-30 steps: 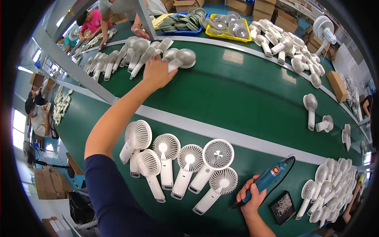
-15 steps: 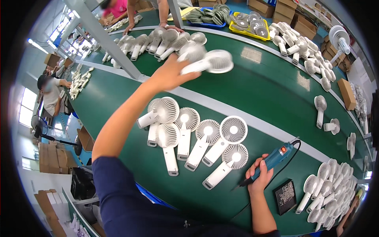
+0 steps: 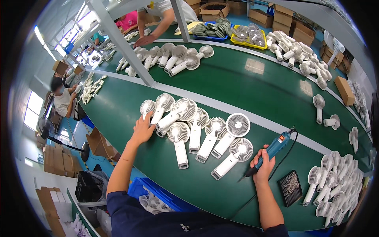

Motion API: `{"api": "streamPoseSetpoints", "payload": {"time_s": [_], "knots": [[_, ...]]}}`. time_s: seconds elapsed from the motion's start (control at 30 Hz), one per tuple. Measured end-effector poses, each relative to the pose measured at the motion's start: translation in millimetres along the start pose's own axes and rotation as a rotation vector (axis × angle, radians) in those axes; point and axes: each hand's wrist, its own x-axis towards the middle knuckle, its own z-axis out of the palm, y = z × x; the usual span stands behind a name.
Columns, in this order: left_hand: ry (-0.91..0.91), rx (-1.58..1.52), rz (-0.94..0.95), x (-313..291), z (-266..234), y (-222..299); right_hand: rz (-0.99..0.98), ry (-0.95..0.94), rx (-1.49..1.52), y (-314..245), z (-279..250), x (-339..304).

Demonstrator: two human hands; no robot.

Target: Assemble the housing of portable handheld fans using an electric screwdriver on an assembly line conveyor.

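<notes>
My left hand (image 3: 142,130) is closed on the short handle of a white handheld fan (image 3: 147,107), at the left end of a group of similar fans on the green bench. Beside it lie a fan with a round grille (image 3: 185,109) and another fan (image 3: 178,132). My right hand (image 3: 263,167) holds a teal electric screwdriver (image 3: 278,144), its dark tip pointing down and left near the closest fan (image 3: 241,149). A cord runs from the tool's upper end.
Right of my right hand lies a black tray (image 3: 290,188) of small screws. Piled fans (image 3: 335,181) fill the right side. Beyond the metal rail, a green belt (image 3: 229,75) carries more fans. A blue bin (image 3: 162,195) stands below the bench edge. A co-worker's hand (image 3: 145,40) reaches in at the far side.
My left hand has come back from the belt to the left end of the near fan group, where two more fans now lie. The right hand still holds the screwdriver.
</notes>
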Motion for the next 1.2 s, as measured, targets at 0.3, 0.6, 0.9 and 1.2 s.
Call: {"api": "streamPoseSetpoints", "payload": {"time_s": [0.3, 0.6, 0.9, 1.2], "knots": [[0.25, 0.059, 0.508, 174.2, -3.4, 80.6, 0.013, 0.055, -0.021, -3.2, 0.2, -0.3], [-0.016, 0.272, 0.319, 311.9, 63.0, 92.0, 0.029, 0.048, 0.0, -0.7, -3.7, -6.0], [0.137, 0.089, 0.42, 373.4, 97.3, 149.9, 0.005, 0.04, -0.051, 0.2, -1.2, -0.6], [0.059, 0.243, 0.339, 370.2, 100.8, 166.1, 0.043, 0.031, 0.005, -7.4, -5.0, -0.9]]}}
